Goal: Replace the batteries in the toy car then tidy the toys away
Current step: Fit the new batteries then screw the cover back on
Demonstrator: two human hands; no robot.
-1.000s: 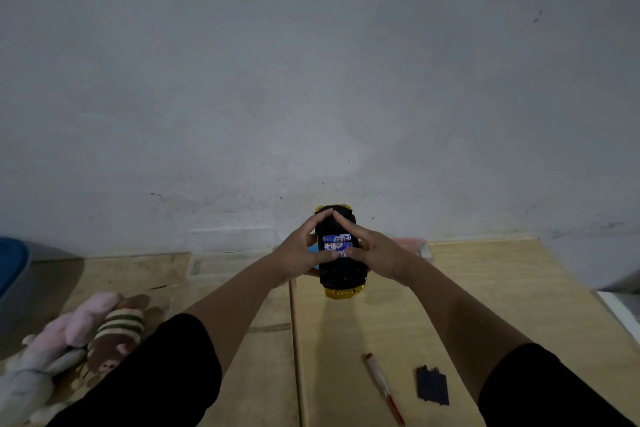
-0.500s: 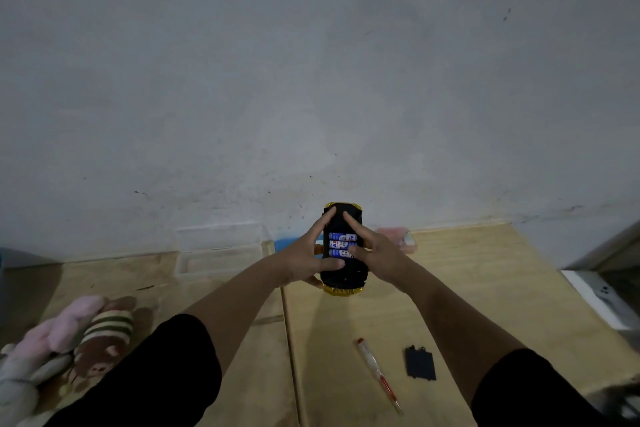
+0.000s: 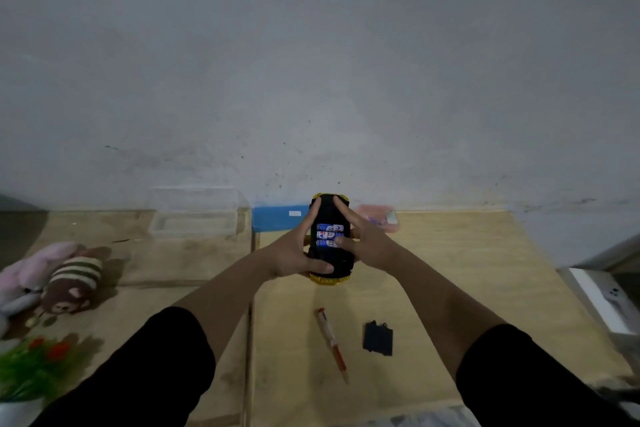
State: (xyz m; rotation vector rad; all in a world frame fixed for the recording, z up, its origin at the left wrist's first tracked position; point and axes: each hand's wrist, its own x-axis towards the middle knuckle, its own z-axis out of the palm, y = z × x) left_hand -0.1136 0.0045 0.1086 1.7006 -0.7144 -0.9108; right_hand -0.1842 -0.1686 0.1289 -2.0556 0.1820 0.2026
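Three batteries (image 3: pixel 329 236) sit in the open bay of the upturned toy car (image 3: pixel 331 263), held above the table (image 3: pixel 467 288) as before. Left hand (image 3: pixel 294 253) still grips its side, thumb across the near end. Right hand (image 3: pixel 367 243) now lays straight fingers on the batteries. Beyond the car, a blue box (image 3: pixel 277 218) has come into view.

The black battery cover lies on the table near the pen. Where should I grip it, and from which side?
Probably pinch the battery cover across its left and right long edges, coming from above with the right hand. It lies flat, so only the edges offer a hold; the small tabs on its far edge look fragile.
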